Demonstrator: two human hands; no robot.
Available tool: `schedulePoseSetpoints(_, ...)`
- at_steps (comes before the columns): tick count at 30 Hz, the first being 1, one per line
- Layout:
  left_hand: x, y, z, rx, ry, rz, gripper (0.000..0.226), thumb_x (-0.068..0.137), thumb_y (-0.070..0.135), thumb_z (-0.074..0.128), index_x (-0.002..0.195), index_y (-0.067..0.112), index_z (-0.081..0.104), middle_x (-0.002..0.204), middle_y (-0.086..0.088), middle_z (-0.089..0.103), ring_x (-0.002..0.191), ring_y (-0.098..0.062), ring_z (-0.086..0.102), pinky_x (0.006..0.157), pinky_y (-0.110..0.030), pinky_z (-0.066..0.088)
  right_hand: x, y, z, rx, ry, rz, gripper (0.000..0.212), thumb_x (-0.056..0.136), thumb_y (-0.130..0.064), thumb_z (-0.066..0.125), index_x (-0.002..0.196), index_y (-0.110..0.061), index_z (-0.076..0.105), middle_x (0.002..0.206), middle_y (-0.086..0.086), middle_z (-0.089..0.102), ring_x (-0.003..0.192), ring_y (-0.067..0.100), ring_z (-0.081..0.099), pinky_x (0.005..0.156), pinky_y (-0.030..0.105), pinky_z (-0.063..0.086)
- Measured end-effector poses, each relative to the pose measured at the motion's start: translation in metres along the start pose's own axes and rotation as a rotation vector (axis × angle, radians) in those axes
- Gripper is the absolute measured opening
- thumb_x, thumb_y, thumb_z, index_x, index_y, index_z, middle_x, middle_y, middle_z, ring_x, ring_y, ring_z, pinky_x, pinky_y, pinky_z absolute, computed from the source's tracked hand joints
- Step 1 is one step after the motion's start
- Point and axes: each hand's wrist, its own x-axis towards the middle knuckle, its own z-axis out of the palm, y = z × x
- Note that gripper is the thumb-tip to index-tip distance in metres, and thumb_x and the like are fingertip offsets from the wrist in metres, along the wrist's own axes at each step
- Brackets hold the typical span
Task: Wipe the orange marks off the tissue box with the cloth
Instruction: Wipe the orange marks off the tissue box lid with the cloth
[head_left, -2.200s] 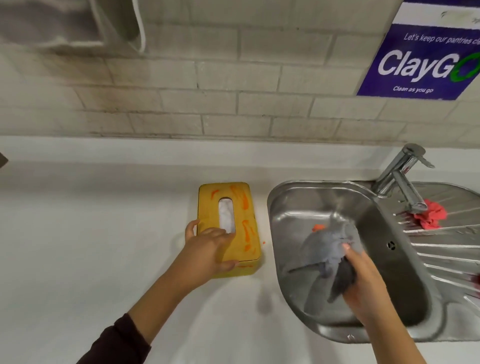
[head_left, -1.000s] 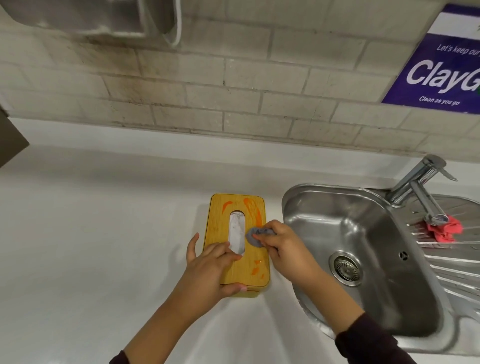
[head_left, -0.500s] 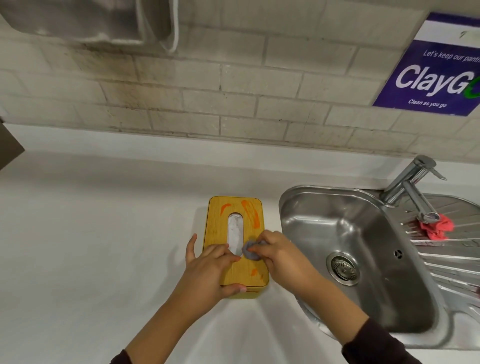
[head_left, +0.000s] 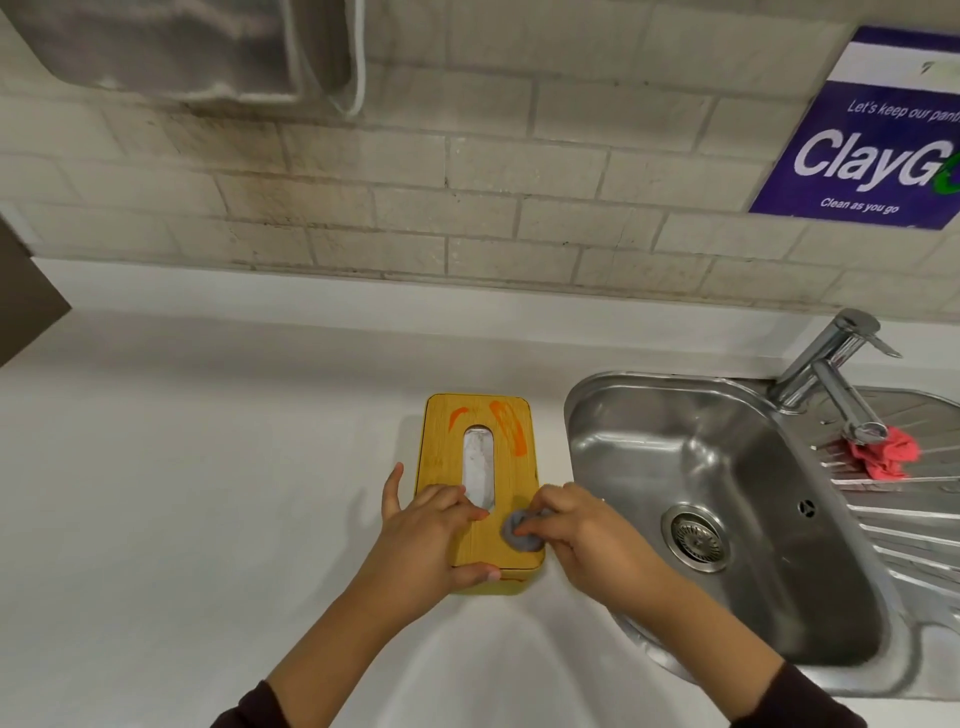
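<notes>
A yellow tissue box (head_left: 444, 457) with a wooden lid and an oval slot lies on the white counter, left of the sink. Orange marks (head_left: 506, 428) streak the lid's far end, on both sides of the slot. My left hand (head_left: 423, 540) presses flat on the lid's near left corner and grips its front edge. My right hand (head_left: 582, 540) holds a bunched grey cloth (head_left: 519, 532) pressed onto the near right part of the lid. Most of the cloth is hidden inside my fingers.
A steel sink (head_left: 727, 509) sits to the right of the box, with a tap (head_left: 831, 374) at its far corner. A red rag (head_left: 883, 454) lies on the drainboard. A tiled wall rises behind the counter (head_left: 182, 493).
My right hand brought the grey cloth from the sink onto the lid and has rubbed it toward the near end. The orange marks near the front right are gone. My left hand stayed put.
</notes>
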Motion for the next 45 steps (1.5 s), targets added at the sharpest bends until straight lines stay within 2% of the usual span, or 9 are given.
schedulePoseSetpoints(5,-0.002,0.001,-0.001,0.013,-0.007,-0.009,0.066,0.067,0.070,0.057,0.123,0.036,0.052,0.130,0.014,0.052,0.128,-0.004,0.037,0.106,-0.037,-0.026,0.025,-0.001,-0.002,0.000,0.063,0.066,0.027,0.089,-0.002,0.049,0.101,-0.014,0.070,0.098,0.012,0.062,0.089,0.030,0.053,0.072,0.038,0.048)
schedulePoseSetpoints(14,-0.002,0.002,-0.001,0.007,-0.011,-0.018,0.066,0.066,0.069,0.059,0.122,0.035,0.053,0.128,0.014,0.052,0.128,-0.003,0.037,0.103,-0.033,-0.030,-0.013,-0.013,0.010,0.072,0.090,0.060,0.018,0.090,-0.011,0.050,0.101,-0.014,0.064,0.089,0.006,0.054,0.077,0.017,0.050,0.063,0.024,0.041)
schedulePoseSetpoints(19,-0.002,0.002,0.000,0.028,-0.025,-0.010,0.067,0.067,0.070,0.058,0.123,0.036,0.053,0.129,0.015,0.051,0.129,-0.002,0.036,0.101,-0.031,-0.034,-0.007,-0.024,0.011,0.002,0.117,0.070,0.017,0.080,-0.010,0.064,0.093,-0.017,0.070,0.076,0.009,0.058,0.067,0.025,0.057,0.053,0.022,0.034)
schedulePoseSetpoints(24,-0.002,0.002,-0.002,0.051,-0.040,-0.011,0.066,0.068,0.072,0.055,0.125,0.038,0.050,0.130,0.018,0.050,0.129,-0.001,0.035,0.097,-0.030,-0.039,0.021,-0.014,0.012,-0.053,0.139,0.157,0.025,0.094,-0.014,0.047,0.111,-0.018,0.064,0.104,0.010,0.057,0.097,0.029,0.051,0.072,0.032,0.045)
schedulePoseSetpoints(29,-0.002,0.004,-0.001,0.040,-0.012,0.004,0.068,0.067,0.070,0.056,0.126,0.037,0.049,0.130,0.016,0.050,0.129,-0.004,0.038,0.099,-0.033,-0.038,-0.009,-0.018,0.010,0.049,0.054,0.058,0.019,0.084,-0.010,0.053,0.085,-0.021,0.068,0.082,0.004,0.059,0.075,0.024,0.056,0.054,0.027,0.041)
schedulePoseSetpoints(34,-0.010,0.004,0.007,-0.032,0.144,-0.299,0.133,0.044,0.081,0.061,0.144,0.030,-0.011,0.156,0.006,-0.003,0.144,-0.013,-0.006,0.103,-0.046,-0.031,0.008,-0.005,0.002,0.000,0.137,0.156,0.021,0.089,-0.008,0.050,0.090,-0.015,0.070,0.092,0.008,0.061,0.084,0.027,0.054,0.066,0.035,0.047)
schedulePoseSetpoints(36,-0.016,0.002,0.014,-0.136,0.154,-0.459,0.146,0.038,0.082,0.063,0.139,0.026,-0.027,0.158,-0.001,-0.007,0.144,-0.016,-0.009,0.106,-0.052,-0.021,0.011,-0.014,0.005,-0.030,0.121,0.115,0.019,0.089,-0.010,0.050,0.089,-0.014,0.069,0.092,0.009,0.060,0.082,0.027,0.054,0.063,0.031,0.042)
schedulePoseSetpoints(41,-0.027,-0.001,0.026,-0.302,0.138,-0.558,0.117,0.051,0.072,0.069,0.145,0.028,0.013,0.150,0.003,0.029,0.141,-0.018,0.020,0.111,-0.062,-0.003,-0.015,-0.027,0.007,-0.003,0.036,-0.009,0.025,0.076,-0.002,0.061,0.090,-0.022,0.067,0.081,0.002,0.060,0.066,0.021,0.052,0.051,0.027,0.045)
schedulePoseSetpoints(45,-0.033,-0.010,0.022,-0.390,0.110,-0.521,0.111,0.050,0.078,0.059,0.143,0.036,0.018,0.148,0.010,0.031,0.139,-0.015,0.023,0.111,-0.063,0.001,-0.012,-0.017,-0.001,-0.026,0.070,0.081,0.021,0.079,-0.003,0.058,0.086,-0.019,0.069,0.085,0.003,0.063,0.071,0.026,0.056,0.053,0.034,0.047)
